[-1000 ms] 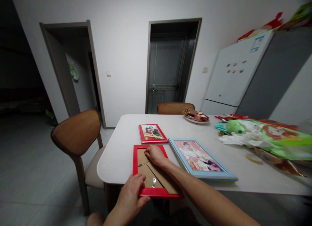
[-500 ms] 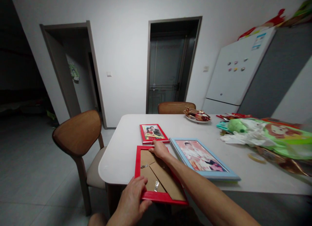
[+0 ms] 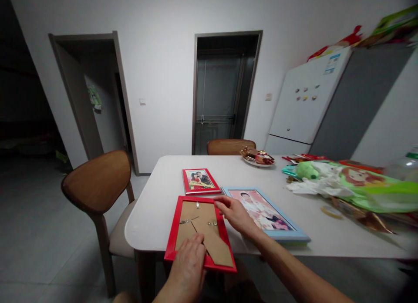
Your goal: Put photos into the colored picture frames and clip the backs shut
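A red picture frame [image 3: 173,229] lies face down at the table's front edge, its brown backing board [image 3: 204,211] and small metal clips showing. My left hand [image 3: 189,261] rests on the lower part of the frame, its fingers over the backing and near edge; the thumb is hidden. At the frame's upper right corner is my right hand [image 3: 233,211], fingers bent and a little apart, fingertips at the red rim. Behind stands a smaller red frame [image 3: 200,181] lying picture side up. A light blue frame [image 3: 271,211], also picture side up, lies to the right, partly behind my right hand.
On the white table [image 3: 150,207] are a plate [image 3: 261,163] of wrapped items, a tape roll [image 3: 331,212] and a pile of green and white bags [image 3: 369,185]. Wooden chairs [image 3: 98,179] stand left and behind.
My right hand has moved from the frame's top edge to its upper right corner. My left hand has shifted from the lower left corner onto the backing. The top and right clips now show.
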`<action>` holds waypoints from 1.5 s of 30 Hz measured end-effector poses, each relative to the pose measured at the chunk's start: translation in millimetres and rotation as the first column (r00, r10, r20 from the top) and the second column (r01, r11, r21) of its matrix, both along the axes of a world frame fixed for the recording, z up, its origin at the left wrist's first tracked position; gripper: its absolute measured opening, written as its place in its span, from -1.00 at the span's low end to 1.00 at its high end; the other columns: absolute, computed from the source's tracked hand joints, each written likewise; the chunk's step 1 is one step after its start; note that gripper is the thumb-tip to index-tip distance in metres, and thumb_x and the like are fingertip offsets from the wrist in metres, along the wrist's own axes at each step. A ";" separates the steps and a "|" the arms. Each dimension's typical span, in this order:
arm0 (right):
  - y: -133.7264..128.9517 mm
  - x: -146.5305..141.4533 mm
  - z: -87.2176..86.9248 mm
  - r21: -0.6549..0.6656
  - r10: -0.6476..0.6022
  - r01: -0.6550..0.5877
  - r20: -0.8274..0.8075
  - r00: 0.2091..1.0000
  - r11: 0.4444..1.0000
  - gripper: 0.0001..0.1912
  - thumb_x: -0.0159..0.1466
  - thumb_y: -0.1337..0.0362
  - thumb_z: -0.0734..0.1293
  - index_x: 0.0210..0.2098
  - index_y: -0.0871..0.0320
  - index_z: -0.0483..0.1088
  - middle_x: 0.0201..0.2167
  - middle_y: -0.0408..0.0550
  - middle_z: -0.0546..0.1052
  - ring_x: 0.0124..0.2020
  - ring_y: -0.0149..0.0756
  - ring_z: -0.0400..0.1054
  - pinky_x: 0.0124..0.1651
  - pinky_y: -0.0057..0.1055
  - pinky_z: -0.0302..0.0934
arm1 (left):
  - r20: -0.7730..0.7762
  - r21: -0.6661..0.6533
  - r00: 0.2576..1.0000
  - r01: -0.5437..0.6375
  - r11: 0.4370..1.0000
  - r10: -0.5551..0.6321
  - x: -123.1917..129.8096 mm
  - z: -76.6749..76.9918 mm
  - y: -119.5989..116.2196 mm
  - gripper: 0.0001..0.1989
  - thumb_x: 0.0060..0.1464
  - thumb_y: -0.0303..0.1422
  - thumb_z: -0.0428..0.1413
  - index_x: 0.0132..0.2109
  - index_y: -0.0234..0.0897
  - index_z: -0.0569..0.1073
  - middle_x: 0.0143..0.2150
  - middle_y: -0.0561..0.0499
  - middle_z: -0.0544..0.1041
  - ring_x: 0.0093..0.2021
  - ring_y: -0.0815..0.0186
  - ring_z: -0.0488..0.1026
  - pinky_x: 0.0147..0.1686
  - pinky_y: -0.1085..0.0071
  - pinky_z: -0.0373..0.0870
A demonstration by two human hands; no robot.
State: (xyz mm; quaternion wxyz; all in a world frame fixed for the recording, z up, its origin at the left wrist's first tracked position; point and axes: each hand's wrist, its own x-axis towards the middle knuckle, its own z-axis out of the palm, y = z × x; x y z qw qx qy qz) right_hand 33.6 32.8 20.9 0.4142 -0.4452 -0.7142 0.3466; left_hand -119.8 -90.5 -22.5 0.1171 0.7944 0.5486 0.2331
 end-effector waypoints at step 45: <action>54.3 -32.8 -10.9 0.318 -0.128 -0.117 0.652 0.747 0.941 -0.60 0.07 0.32 0.16 -0.08 0.22 0.29 -0.05 0.03 0.35 0.00 -0.28 0.15 0.00 -0.42 0.01 | 0.371 -0.070 0.895 -0.238 0.969 0.247 13.8 9.4 79.1 -0.54 -0.14 -0.44 0.04 -0.01 -0.40 0.24 0.03 -0.18 0.32 0.05 0.19 0.22 0.05 0.30 0.09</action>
